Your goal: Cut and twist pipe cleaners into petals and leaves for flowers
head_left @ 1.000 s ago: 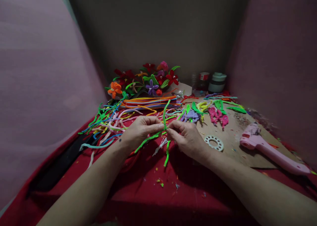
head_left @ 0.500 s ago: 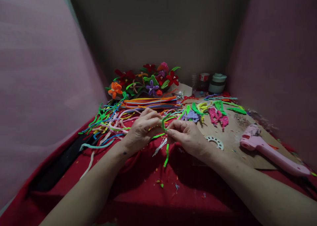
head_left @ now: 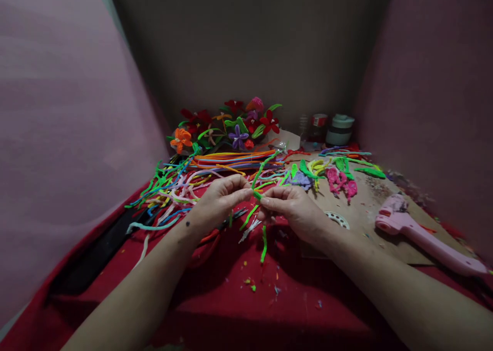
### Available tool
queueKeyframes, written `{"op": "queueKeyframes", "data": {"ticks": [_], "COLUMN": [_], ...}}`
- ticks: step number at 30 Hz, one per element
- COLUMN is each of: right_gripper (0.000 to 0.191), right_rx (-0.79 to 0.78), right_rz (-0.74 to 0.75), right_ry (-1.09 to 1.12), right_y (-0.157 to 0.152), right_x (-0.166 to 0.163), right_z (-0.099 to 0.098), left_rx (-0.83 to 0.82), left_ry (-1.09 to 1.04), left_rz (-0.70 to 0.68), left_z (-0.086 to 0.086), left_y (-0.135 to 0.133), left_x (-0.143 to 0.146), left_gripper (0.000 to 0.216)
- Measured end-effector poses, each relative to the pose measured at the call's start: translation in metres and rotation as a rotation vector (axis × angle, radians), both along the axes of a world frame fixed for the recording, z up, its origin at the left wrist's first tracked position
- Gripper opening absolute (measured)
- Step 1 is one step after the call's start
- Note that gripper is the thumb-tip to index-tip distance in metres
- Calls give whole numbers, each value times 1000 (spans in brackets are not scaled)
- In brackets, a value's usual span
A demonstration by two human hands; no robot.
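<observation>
Both hands meet over the red cloth (head_left: 227, 299), pinching a green pipe cleaner (head_left: 264, 166) between thumbs and fingertips. My left hand (head_left: 225, 197) is closed on its left side, and the upper length of the stem sticks up above the fingers. Gripping the short bent part is my right hand (head_left: 287, 203), its fingers curled. Below the right hand a bright green piece (head_left: 264, 246) hangs or lies; whether it joins the held one cannot be seen. Beneath the hands are white thin sticks (head_left: 251, 229) and orange-handled scissors (head_left: 215, 234), partly covered by the left hand.
A pink glue gun (head_left: 427, 238) rests on a brown board (head_left: 365, 222) at the right, beside fuzzy petals and leaves (head_left: 339, 181). Loose pipe cleaners (head_left: 173, 192) spread at left. A bundle (head_left: 231, 159) lies before finished flowers (head_left: 239, 130). A lidded jar (head_left: 340, 129) stands at the back.
The green pipe cleaner's upper end, curled near the fingers before, now stretches up and to the right. My left hand has turned and lowered slightly, uncovering part of the scissors.
</observation>
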State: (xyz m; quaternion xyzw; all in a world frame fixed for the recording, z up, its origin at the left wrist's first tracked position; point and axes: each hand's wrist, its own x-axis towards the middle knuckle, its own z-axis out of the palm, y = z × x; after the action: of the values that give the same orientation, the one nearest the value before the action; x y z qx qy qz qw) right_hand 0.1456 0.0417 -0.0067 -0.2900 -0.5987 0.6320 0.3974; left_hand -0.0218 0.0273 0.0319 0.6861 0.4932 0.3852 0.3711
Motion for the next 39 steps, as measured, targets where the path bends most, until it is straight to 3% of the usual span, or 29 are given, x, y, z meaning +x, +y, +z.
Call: {"op": "queueKeyframes", "data": {"ticks": [4, 8, 12, 17, 20, 23, 28, 30, 34, 39], "right_gripper": [17, 14, 14, 24, 19, 19, 17, 17, 16, 19], "right_rx": [-103, -35, 404, 1020, 1167, 1023, 321, 157, 11, 16], "right_rz": [-38, -128, -273, -580, -666, -560, -204, -120, -82, -139], "right_ry": [31, -68, -228, -293, -460, -488, -258, -226, -165, -54], "right_y": [1, -2, -6, -7, -5, -4, -1, 0, 0, -2], "right_x": [-2, -5, -4, 2, 4, 4, 1, 1, 1, 0], "right_z": [-1, -2, -3, 1, 6, 8, 7, 6, 5, 5], "left_rx": [38, 25, 46, 102, 128, 136, 105, 72, 12, -111], "left_ry": [52, 117, 183, 278, 336, 331, 296, 259, 175, 116], "left_rz": [-5, 1, -5, -90, -132, -92, -20, -13, -31, -39], "left_z": [-3, -4, -2, -3, -3, -2, -1, -1, -3, -3], "left_y": [3, 2, 0, -3, -5, -6, -6, -6, -6, -5], "left_x": [-2, -1, 1, 1, 2, 3, 4, 5, 5, 3], "left_gripper": [18, 19, 16, 17, 17, 17, 18, 18, 20, 24]}}
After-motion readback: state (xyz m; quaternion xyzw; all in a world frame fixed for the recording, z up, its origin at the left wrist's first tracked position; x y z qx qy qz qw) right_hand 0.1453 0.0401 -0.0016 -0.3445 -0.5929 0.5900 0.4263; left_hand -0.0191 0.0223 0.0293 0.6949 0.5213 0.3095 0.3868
